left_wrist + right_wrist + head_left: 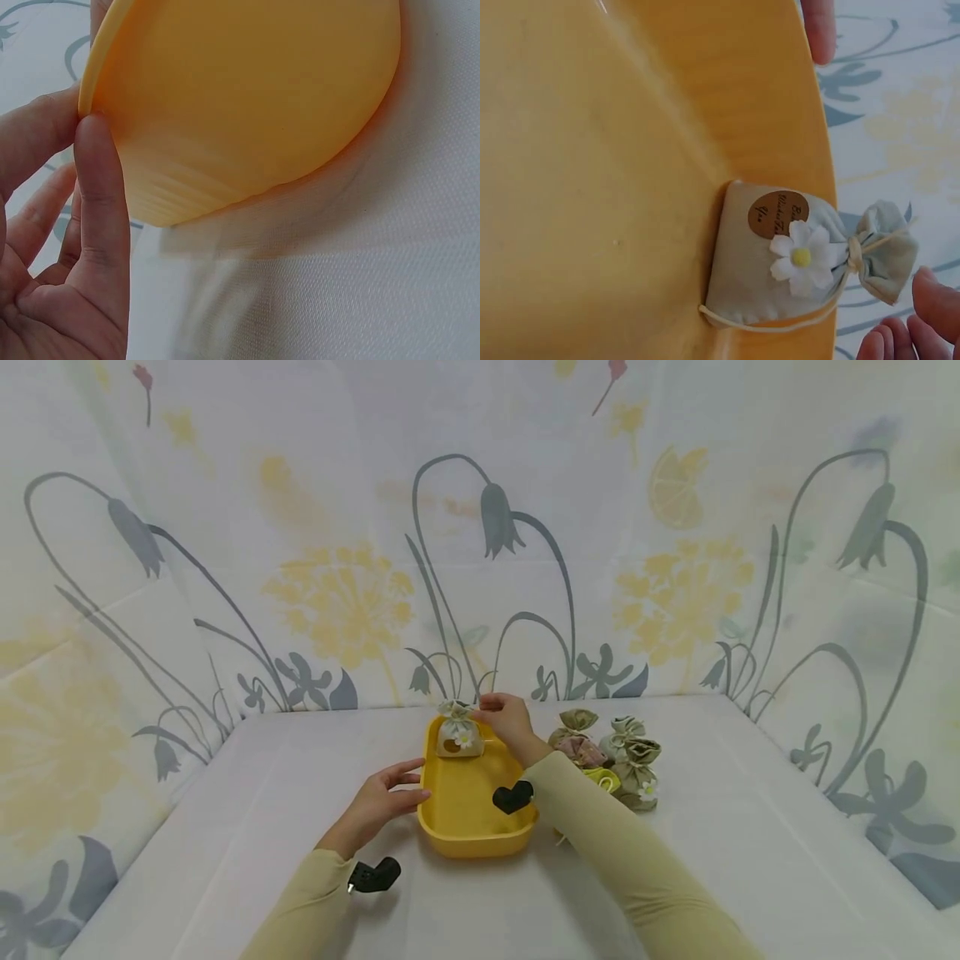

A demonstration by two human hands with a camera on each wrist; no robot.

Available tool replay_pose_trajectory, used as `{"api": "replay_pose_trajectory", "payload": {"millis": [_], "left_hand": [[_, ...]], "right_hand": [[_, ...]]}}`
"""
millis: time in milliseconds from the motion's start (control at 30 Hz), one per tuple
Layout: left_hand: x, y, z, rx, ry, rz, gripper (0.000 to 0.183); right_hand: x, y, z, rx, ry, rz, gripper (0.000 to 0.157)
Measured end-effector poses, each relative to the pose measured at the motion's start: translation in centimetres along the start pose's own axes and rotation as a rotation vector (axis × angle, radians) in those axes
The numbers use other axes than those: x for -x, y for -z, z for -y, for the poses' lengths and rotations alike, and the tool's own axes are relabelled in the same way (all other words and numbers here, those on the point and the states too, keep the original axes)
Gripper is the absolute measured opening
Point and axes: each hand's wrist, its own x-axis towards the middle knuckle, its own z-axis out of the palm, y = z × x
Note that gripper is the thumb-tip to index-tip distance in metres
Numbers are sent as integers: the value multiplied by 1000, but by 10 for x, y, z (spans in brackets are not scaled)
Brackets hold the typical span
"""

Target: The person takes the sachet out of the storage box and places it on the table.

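Note:
A yellow tray (465,810) stands on the white cloth in the head view. My left hand (380,800) is at its left side; in the left wrist view its thumb (101,187) and index finger pinch the rim. A pale green sachet (769,259) stands at the tray's far left end, against the wall. It has a tied neck, a white flower and a round brown label with handwriting. My right hand (512,724) is just right of the sachet's gathered top, its loosely bent fingers (936,300) near the fabric and holding nothing.
Several more tied sachets (633,772) in green, pink and yellow stand grouped right of the tray, partly behind my right forearm. Black wrist cameras (377,875) stick out from both sleeves. A flower-printed cloth (480,568) hangs behind the table.

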Motion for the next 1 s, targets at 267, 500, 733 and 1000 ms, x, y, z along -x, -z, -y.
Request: {"api": "replay_pose_trajectory", "payload": {"millis": [267,500,733,1000], "left_hand": [[0,-1,-4,29,-14,22,57],[1,0,-2,17,-13,13,58],[-1,0,2,10,0,11,58],[-3,-1,3,13,-8,-1,57]], "right_hand": [[-6,-10,-2,51,-19,8,38],[-5,-19,-3,39,-40,103,50],[2,-20,-1,72,-24,107,30],[4,-14,2,91,-51,118,24]]}}
